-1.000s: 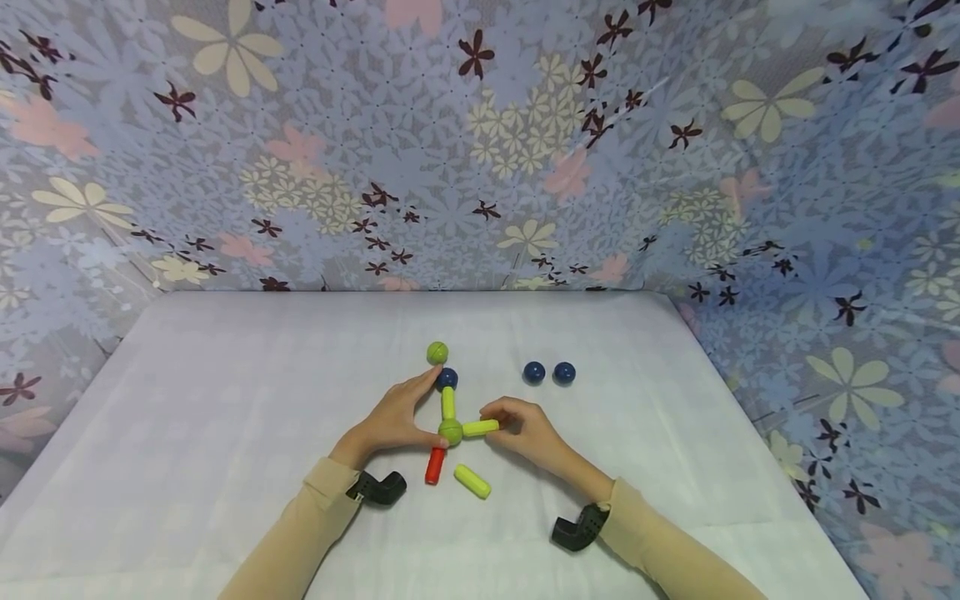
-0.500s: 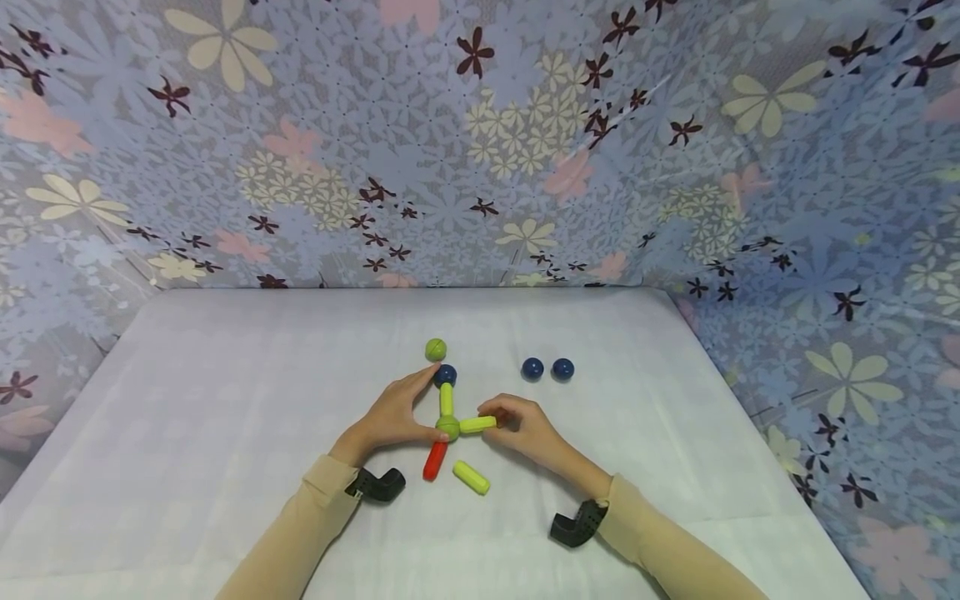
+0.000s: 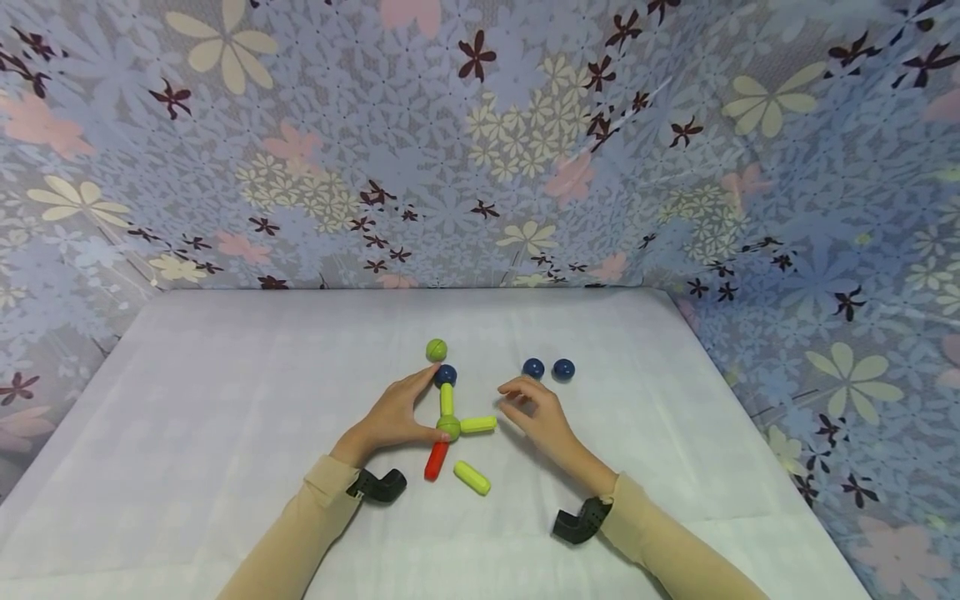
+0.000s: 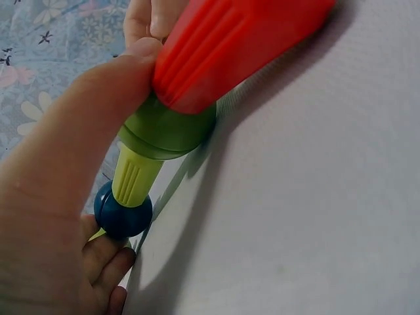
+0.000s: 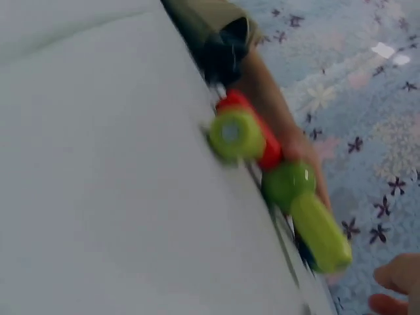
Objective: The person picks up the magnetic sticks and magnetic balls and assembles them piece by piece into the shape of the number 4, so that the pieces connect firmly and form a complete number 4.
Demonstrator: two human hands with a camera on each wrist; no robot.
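A toy figure of balls and rods lies on the table in the head view. Its green ball (image 3: 448, 428) joins a yellow rod (image 3: 447, 400) leading to a blue ball (image 3: 446, 376), a second yellow rod (image 3: 478, 425) pointing right, and a red rod (image 3: 436, 461) toward the front. My left hand (image 3: 393, 417) holds this figure, thumb at the green ball and fingers at the blue one; the left wrist view shows the red rod (image 4: 236, 52) up close. My right hand (image 3: 543, 417) holds nothing, its loosely bent fingers just right of the second rod's free end.
A loose yellow rod (image 3: 472, 477) lies in front of the figure. Beyond the blue ball sits another green ball (image 3: 437, 350). Two blue balls, one left (image 3: 533, 368) and one right (image 3: 564, 370), rest past my right hand. A flowered cloth (image 3: 420, 167) rises behind the white tabletop (image 3: 247, 375).
My right hand has let go of the right-pointing yellow rod and moved slightly right and away from it. The left hand keeps its hold on the toy figure.
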